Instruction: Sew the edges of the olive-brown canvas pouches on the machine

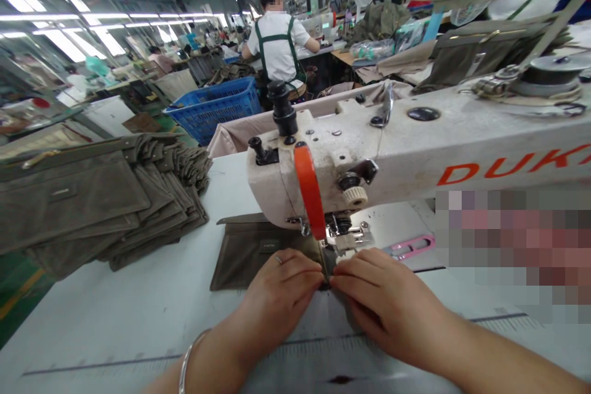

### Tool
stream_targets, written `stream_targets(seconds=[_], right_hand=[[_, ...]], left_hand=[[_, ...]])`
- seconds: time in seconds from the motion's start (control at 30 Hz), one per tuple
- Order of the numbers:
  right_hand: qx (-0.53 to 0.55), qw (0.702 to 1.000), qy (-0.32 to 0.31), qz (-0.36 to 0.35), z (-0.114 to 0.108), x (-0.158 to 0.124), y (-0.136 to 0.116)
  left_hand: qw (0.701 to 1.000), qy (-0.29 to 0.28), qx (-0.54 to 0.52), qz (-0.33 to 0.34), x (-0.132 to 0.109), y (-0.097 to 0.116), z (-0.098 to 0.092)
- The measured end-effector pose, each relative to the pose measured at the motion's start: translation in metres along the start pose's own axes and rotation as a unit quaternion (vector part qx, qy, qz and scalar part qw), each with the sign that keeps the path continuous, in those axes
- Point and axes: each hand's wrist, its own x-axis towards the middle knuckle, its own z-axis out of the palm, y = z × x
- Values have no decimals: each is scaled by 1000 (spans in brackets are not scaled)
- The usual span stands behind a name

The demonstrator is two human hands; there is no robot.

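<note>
Both my hands meet just in front of the presser foot (348, 238) of a white industrial sewing machine (369, 160). My left hand (277, 289) pinches a folded edge of an olive canvas piece (253, 255), which carries a small dark label. My right hand (388, 298) grips the same fabric from the other side, and its fingers nearly touch my left fingertips. The fold runs up to the needle area, partly hidden by my fingers and an orange finger guard (310, 191). A metal bangle (185, 369) circles my left wrist.
A stack of olive canvas pieces (101, 209) lies on the white work table (138, 314) to the left. Pink-handled snips (410, 247) lie right of the machine. Behind stand a blue plastic crate (215, 108) and a seated co-worker (277, 43) at another machine.
</note>
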Motion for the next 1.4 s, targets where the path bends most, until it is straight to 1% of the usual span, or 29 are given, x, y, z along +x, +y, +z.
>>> stream_targets(seconds=[0.1, 0.27, 0.43, 0.53, 0.67, 0.73, 0.83, 0.93, 1.07, 1.27, 1.4], right_hand=[[-11, 1000, -11, -12, 1, 0, -1], [-40, 999, -29, -11, 4, 2, -1], [-30, 999, -23, -15, 3, 3, -3], [-15, 999, -29, -7, 0, 4, -6], [-17, 1000, -17, 8, -2, 7, -7], [-28, 999, -15, 16, -3, 10, -7], [-60, 998, -22, 22, -3, 16, -4], [-88, 996, -26, 16, 0, 21, 1], [-107, 994, -1, 28, 7, 24, 10], [-134, 990, 12, 44, 12, 27, 15], [-151, 987, 21, 48, 14, 28, 15]], left_hand=[[1000, -2, -5, -2, 1, 0, 0], [1000, 4, 2, 7, 3, 2, -2], [1000, -3, -3, 1, 3, 1, -3], [1000, -16, -15, 5, 5, -2, -4], [1000, -6, -2, 8, 9, -8, -4], [1000, -9, 13, 8, 11, -11, -5], [999, -29, 37, 15, 15, -16, -6], [998, -26, 49, 14, 19, -22, -7], [999, -8, 52, -9, 24, -32, -5], [994, 42, 72, -75, 27, -45, 5], [991, 44, 92, -85, 29, -50, 7]])
